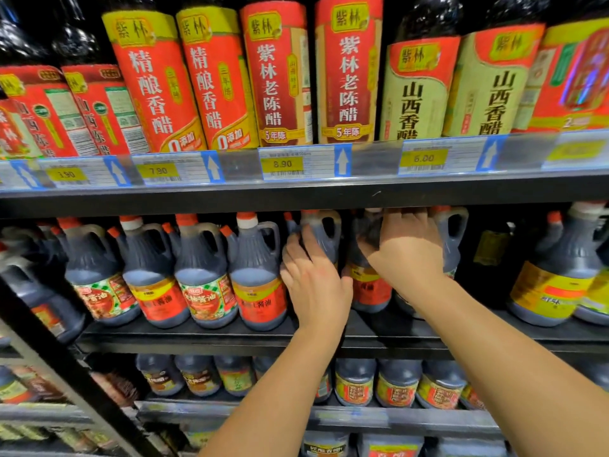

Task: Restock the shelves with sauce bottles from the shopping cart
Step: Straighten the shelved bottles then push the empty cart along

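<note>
Both my hands reach into the middle shelf (230,334), which holds a row of dark soy sauce jugs with red caps. My left hand (313,278) lies against the front of one jug (324,232), fingers wrapped on its shoulder. My right hand (407,249) grips the upper part of the neighbouring jug (369,285), which has a red and yellow label; my fingers curl over its top near the handle. The shopping cart is out of view.
The top shelf (296,189) carries tall vinegar bottles (276,77) with red labels and price tags along its edge. More jugs (257,275) stand left, others (557,282) right. A lower shelf (395,384) holds smaller bottles. A dark upright post (66,367) crosses bottom left.
</note>
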`<state>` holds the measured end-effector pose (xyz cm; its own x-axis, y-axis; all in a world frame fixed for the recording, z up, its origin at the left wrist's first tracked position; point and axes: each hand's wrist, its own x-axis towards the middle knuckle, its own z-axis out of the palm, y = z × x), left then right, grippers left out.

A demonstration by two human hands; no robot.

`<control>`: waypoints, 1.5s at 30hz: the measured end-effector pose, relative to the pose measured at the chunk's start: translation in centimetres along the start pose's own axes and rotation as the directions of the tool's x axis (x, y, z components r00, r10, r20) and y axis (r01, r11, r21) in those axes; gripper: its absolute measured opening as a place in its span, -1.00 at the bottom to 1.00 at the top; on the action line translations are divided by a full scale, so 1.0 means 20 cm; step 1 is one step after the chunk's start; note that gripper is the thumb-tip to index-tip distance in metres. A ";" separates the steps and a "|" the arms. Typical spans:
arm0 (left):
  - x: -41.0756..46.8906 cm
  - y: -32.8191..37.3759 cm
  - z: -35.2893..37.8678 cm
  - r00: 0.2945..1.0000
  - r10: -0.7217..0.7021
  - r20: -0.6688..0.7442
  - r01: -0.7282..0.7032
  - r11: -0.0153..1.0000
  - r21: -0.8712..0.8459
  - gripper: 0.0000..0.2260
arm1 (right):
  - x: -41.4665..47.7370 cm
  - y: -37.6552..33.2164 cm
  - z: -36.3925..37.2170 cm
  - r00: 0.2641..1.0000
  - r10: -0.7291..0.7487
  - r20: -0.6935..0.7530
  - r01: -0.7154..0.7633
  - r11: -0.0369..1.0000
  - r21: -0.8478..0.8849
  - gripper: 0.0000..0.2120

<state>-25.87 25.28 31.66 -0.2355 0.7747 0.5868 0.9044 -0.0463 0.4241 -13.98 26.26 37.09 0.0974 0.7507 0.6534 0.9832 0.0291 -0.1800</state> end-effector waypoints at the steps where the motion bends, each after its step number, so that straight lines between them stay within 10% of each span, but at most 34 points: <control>1: 0.01 0.01 0.01 1.000 -0.010 -0.019 0.010 1.000 0.011 -0.04 | 0.01 -0.01 0.00 1.000 -0.004 -0.004 0.004 1.000 -0.019 -0.57; 9: 0.04 0.01 0.05 0.997 -0.031 -0.067 0.030 0.999 -0.020 -0.11 | 0.07 -0.04 0.03 0.998 0.063 -0.003 -0.062 0.991 -0.118 -0.57; 45: -0.09 -0.01 -0.12 0.998 -0.028 0.049 0.028 0.999 -0.015 -0.18 | 0.05 0.15 -0.05 0.965 -0.176 0.195 0.065 0.879 0.473 -0.64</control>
<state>-26.43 22.34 32.27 -0.2427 0.8055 0.5407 0.8921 -0.0336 0.4506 -10.81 26.36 37.98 -0.1096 0.8480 0.5186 0.7972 0.3866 -0.4637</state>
